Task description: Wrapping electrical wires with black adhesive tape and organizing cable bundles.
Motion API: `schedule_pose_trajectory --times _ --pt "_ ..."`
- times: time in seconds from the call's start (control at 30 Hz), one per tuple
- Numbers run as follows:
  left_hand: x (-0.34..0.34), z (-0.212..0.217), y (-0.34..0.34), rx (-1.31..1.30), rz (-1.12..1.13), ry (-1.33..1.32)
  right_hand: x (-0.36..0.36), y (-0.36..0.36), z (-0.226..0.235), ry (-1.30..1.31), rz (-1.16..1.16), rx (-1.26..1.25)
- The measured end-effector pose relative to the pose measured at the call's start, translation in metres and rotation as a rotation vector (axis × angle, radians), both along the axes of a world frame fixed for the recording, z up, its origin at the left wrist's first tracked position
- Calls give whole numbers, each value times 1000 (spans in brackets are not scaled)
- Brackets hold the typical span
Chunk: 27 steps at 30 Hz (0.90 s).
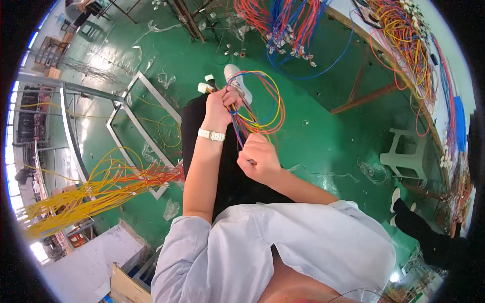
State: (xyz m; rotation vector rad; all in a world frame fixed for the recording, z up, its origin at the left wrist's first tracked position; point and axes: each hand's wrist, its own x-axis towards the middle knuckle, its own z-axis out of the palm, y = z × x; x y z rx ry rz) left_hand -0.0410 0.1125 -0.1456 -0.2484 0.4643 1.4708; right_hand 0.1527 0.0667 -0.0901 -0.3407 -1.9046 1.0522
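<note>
A looped bundle of thin wires (278, 103), red, yellow, blue and dark, hangs between my two hands above my lap. My left hand (225, 105) is closed round it near its connector end. White plug connectors (204, 87) and a dark one stick out past those fingers. Closer to my body, my right hand (258, 157) is curled with the fingers pressed together on the lower strands of the same bundle. Exactly which strands it pinches is hidden by the fingers. The loop spreads out to the right of my left hand.
On the right, a long table (364, 31) carries heaps of coloured wires; red and blue bunches hang from its far end. A pale green stool (405, 154) stands beneath it. To the left are a metal frame (144, 118) and yellow wires (96, 189). Another person's dark-clothed leg (419, 227) shows at lower right.
</note>
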Motion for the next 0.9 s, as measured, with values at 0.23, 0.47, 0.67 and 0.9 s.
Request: schedule_pose_trajectory --times 0.23,0.47,0.67,0.9 --pt "18 37 10 117 33 61 32 21 25 -18 -14 -259" --pt "36 74 -14 40 -210 669 26 123 71 96 150 -809" --pt "45 86 -24 86 -237 713 13 150 62 211 202 -1023" --pt "69 69 -45 165 -180 528 13 139 79 163 159 -1096"
